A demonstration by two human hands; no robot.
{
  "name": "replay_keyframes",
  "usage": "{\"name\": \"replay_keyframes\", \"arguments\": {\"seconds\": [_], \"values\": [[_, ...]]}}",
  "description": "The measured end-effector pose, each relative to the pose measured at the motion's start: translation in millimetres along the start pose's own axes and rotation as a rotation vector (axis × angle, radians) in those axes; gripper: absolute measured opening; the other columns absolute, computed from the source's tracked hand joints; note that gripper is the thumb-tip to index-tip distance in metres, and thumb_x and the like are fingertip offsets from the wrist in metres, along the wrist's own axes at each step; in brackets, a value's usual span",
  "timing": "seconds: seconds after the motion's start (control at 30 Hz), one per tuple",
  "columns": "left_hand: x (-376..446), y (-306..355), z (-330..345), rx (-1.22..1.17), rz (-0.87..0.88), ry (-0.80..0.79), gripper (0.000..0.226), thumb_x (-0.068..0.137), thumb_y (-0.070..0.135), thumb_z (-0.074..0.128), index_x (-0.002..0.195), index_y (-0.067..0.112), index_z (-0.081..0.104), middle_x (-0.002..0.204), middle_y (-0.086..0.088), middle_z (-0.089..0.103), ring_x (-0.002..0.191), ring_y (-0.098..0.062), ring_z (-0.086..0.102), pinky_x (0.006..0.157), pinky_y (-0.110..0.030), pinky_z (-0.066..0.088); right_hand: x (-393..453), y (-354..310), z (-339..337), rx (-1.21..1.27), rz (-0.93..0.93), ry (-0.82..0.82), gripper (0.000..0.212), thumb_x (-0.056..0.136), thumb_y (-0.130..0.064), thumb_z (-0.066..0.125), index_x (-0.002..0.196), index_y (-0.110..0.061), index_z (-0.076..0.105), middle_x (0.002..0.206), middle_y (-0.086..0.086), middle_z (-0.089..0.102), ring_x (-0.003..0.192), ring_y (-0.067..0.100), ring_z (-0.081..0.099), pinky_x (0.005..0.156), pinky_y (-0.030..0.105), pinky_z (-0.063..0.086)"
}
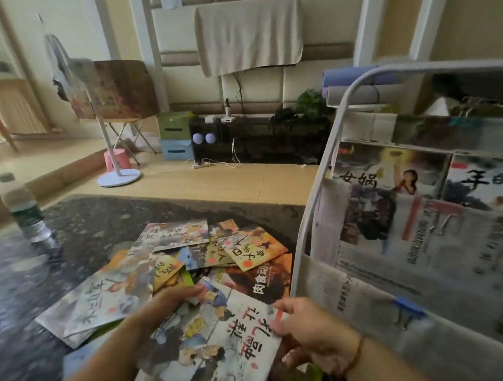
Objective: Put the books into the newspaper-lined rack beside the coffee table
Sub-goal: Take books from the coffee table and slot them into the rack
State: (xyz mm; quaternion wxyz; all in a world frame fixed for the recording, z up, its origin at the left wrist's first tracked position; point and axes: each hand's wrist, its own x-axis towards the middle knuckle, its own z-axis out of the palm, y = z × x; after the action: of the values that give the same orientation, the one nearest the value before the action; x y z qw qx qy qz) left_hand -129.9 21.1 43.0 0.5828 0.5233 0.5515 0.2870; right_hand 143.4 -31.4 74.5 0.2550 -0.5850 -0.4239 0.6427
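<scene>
Several thin picture books lie scattered on the dark marbled coffee table. Both hands hold one white-covered book with black characters, lifted a little above the pile near the front. My left hand grips its far left edge with fingers curled over it. My right hand pinches its right edge, thumb on the cover. The white-framed rack, lined with newspaper, stands right beside the table; two books stand in its upper tier.
A plastic water bottle stands at the table's far left. Beyond the table are a white fan stand, a pink stool, stacked boxes and a dark low shelf. Blue clips hold the newspaper to the rack.
</scene>
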Motion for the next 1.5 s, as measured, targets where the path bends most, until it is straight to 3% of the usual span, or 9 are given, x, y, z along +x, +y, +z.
{"name": "replay_keyframes", "arguments": {"seconds": [0.17,0.27,0.37,0.6,0.77,0.9,1.13,1.33,1.5], "values": [[-35.0,21.9,54.6,-0.27,-0.016,0.001,0.017,0.089,0.017,0.064,0.09,0.002,0.056,0.066,-0.011,0.063,0.054,-0.019,0.061,0.052,-0.028,0.051,-20.8,19.7,-19.1,0.004,-0.122,0.152,0.029,0.085,-0.022,0.072,0.112,-0.015,0.063,0.101,0.004,0.074,0.09,0.022,0.072,0.081,0.044,0.059],[-36.3,4.4,81.5,-0.538,-0.071,0.048,0.016,0.085,0.003,0.061,0.098,0.002,0.053,0.069,-0.016,0.059,0.047,-0.024,0.061,0.041,-0.027,0.052,-35.4,27.9,-28.6,-0.103,-0.178,0.164,0.017,0.089,-0.013,0.068,0.104,-0.018,0.064,0.1,0.004,0.074,0.087,0.015,0.072,0.076,0.03,0.059],[-33.8,-9.9,91.2,-0.598,-0.087,-0.001,0.048,0.073,-0.003,0.07,0.119,0.0,0.058,0.104,-0.031,0.067,0.075,-0.037,0.069,0.063,-0.043,0.06,-40.1,30.4,-44.6,-0.282,-0.265,0.266,0.02,0.09,-0.011,0.066,0.109,-0.016,0.069,0.091,-0.001,0.075,0.082,0.009,0.071,0.075,0.028,0.059],[-32.2,-1.3,96.5,-0.157,-0.08,-0.122,0.049,0.071,0.002,0.081,0.117,0.001,0.064,0.114,-0.029,0.066,0.098,-0.043,0.067,0.089,-0.054,0.052,-57.5,19.9,-75.5,-0.695,-0.363,0.476,0.027,0.094,-0.016,0.059,0.119,-0.022,0.067,0.108,-0.009,0.069,0.093,0.0,0.06,0.084,0.017,0.05],[-30.1,7.7,136.3,0.06,0.041,-0.174,0.022,0.073,-0.008,0.076,0.092,0.0,0.07,0.089,-0.019,0.072,0.076,-0.023,0.07,0.061,-0.028,0.054,-78.1,16.8,-65.7,-1.094,-0.553,0.614,0.038,0.099,-0.019,0.044,0.137,-0.023,0.045,0.135,-0.005,0.051,0.126,0.015,0.045,0.107,0.03,0.034],[-25.8,19.1,165.5,0.195,0.163,-0.126,0.03,0.066,0.001,0.084,0.07,0.03,0.079,0.075,-0.004,0.075,0.079,-0.019,0.072,0.065,-0.019,0.054,-87.2,12.9,-75.8,-1.114,-0.643,0.619,0.046,0.095,-0.01,0.051,0.138,-0.024,0.043,0.131,-0.006,0.052,0.117,0.015,0.05,0.099,0.029,0.04],[-30.1,84.4,206.4,0.082,0.428,0.029,0.02,0.073,-0.014,0.074,0.077,0.005,0.074,0.075,-0.012,0.075,0.068,-0.019,0.073,0.059,-0.019,0.056,-127.1,-19.5,-132.3,-1.079,-0.917,0.833,0.047,0.094,-0.027,0.059,0.14,-0.028,0.049,0.098,-0.006,0.058,0.087,0.014,0.054,0.075,0.031,0.049],[-26.4,170.6,247.2,0.076,0.683,0.05,0.014,0.084,0.002,0.07,0.088,0.016,0.072,0.084,0.005,0.076,0.078,-0.011,0.074,0.062,-0.019,0.058,-165.0,-66.0,-181.3,-1.345,-1.009,1.195,0.067,0.084,-0.037,0.068,0.141,-0.014,0.044,0.115,0.002,0.06,0.103,0.025,0.057,0.087,0.043,0.047],[-14.2,232.8,252.5,0.075,0.903,0.14,0.014,0.086,0.009,0.067,0.089,0.023,0.065,0.085,0.016,0.073,0.08,-0.001,0.071,0.066,-0.019,0.059,-180.0,-130.6,-212.2,-1.356,-1.059,1.268,0.067,0.082,-0.035,0.07,0.139,-0.013,0.044,0.118,0.007,0.059,0.106,0.027,0.056,0.089,0.045,0.046]]}}
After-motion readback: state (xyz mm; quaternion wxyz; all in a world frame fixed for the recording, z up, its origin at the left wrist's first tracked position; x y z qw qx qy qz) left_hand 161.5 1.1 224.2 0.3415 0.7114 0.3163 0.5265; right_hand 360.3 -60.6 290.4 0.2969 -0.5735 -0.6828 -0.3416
